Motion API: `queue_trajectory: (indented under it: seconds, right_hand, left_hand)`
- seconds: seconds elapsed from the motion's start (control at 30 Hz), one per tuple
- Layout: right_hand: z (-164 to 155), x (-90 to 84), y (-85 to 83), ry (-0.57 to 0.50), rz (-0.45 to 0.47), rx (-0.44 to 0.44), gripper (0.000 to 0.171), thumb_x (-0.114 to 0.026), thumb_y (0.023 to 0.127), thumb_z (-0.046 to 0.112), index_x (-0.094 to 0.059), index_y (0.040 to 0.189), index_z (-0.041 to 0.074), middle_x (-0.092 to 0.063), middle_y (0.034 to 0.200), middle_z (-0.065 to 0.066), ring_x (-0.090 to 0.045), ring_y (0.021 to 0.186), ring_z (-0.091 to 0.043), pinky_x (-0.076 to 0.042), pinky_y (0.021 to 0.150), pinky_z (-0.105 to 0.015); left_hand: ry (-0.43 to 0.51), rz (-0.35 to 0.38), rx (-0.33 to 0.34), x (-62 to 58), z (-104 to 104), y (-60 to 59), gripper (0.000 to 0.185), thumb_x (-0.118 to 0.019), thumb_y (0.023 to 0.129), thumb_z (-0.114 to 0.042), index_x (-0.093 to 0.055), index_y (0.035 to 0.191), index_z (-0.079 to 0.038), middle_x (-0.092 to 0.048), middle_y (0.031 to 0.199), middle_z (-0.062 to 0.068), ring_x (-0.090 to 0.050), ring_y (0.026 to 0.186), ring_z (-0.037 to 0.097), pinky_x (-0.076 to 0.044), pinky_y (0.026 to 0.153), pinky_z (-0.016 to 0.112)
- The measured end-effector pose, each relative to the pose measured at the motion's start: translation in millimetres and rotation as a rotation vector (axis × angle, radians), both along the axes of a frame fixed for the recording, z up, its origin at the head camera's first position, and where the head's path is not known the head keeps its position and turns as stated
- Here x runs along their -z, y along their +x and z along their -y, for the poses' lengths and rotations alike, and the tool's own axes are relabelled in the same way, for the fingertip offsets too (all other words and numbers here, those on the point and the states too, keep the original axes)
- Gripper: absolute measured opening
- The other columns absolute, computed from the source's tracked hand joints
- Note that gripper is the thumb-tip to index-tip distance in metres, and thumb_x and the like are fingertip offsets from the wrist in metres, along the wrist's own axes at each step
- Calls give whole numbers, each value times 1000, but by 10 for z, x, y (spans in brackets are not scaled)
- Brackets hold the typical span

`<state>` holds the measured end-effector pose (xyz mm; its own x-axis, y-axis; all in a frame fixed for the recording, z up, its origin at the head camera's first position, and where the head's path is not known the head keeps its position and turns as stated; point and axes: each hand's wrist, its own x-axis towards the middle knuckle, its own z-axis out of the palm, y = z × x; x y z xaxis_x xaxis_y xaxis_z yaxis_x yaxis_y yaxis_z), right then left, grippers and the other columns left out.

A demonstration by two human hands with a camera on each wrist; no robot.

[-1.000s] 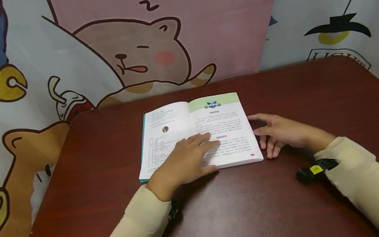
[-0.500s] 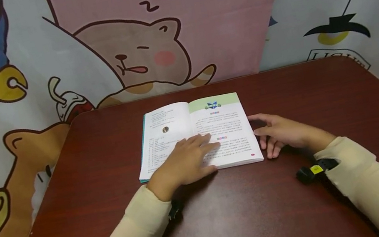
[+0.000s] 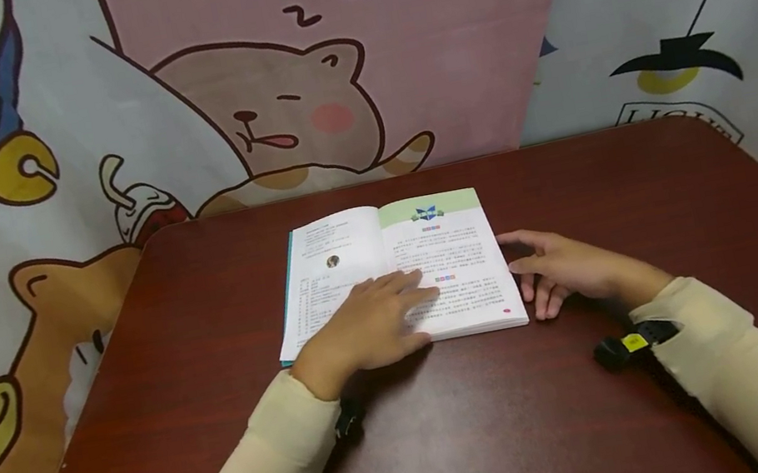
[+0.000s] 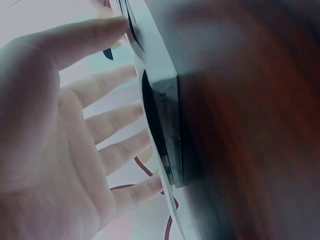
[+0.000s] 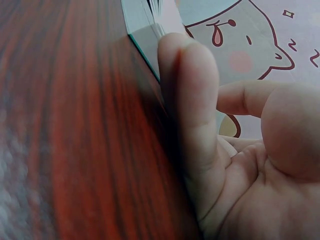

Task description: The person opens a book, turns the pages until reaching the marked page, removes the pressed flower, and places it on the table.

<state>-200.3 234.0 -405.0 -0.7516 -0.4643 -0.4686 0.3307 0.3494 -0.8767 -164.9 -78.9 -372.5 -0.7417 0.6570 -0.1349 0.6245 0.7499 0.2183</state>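
An open book lies on the dark red-brown table, its right page topped by a green band. Across its lower middle my left hand rests with spread fingers, the tips on the pages near the fold. In the left wrist view the fingers touch the paper along the book's edge. Beside the book's right edge, my right hand lies on its side on the table, thumb and index finger reaching to the page edge. The right wrist view shows its loosely bent fingers near the book's corner.
The table extends around the book on all sides. Behind it hangs a cartoon-printed cloth with a sleeping bear. A black wrist camera sits under the right sleeve.
Both hands and the book keep their places. The whole head view has shifted slightly downward in the frame.
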Motion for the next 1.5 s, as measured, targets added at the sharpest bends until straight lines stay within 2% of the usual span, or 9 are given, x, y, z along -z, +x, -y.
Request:
queue_trajectory:
  seconds: [0.47, 0.87, 1.13, 1.37, 1.5]
  right_hand:
    - [-17, 27, -15, -3, -1, 0, 68, -49, 105, 21, -9, 160, 20, -59, 76, -12, -67, 54, -22, -59, 56, -38]
    - [-14, 33, -13, -2, -5, -4, 65, -45, 106, 19, -10, 160, 20, -60, 75, -12, -67, 54, -23, -59, 56, -38]
    - [-14, 28, 0, -14, -2, 3, 67, -47, 105, 20, -9, 160, 20, -60, 75, -12, -68, 55, -24, -59, 55, -40]
    - [-16, 25, 3, -20, -6, 4, 67, -46, 105, 18, -9, 160, 19, -60, 75, -12, -68, 55, -24, -59, 55, -40]
    - [-17, 32, -1, -13, -9, 0, 66, -45, 105, 18, -8, 160, 19, -60, 76, -12, -68, 56, -24, -59, 55, -40]
  left_hand:
    - [14, 33, -4, -14, 17, -24, 60, -67, 92, -41, -50, 148, -30, -38, 160, 1, -33, 150, 22, -28, 119, 54]
    - [10, 20, 3, -2, 33, -29, 57, -65, 93, -41, -52, 147, -30, -40, 160, 1, -35, 149, 23, -29, 118, 53]
    - [88, -75, 56, 4, 36, -56, 48, -65, 89, -30, -63, 136, -22, -56, 146, 6, -50, 139, 22, -40, 114, 44]
    - [99, -93, 50, 19, 20, -56, 45, -65, 89, -29, -65, 133, -22, -60, 142, 5, -54, 134, 22, -43, 109, 45]
    - [115, -128, 56, 15, 6, -56, 39, -66, 90, -28, -68, 127, -22, -65, 133, 2, -60, 125, 19, -49, 100, 44]
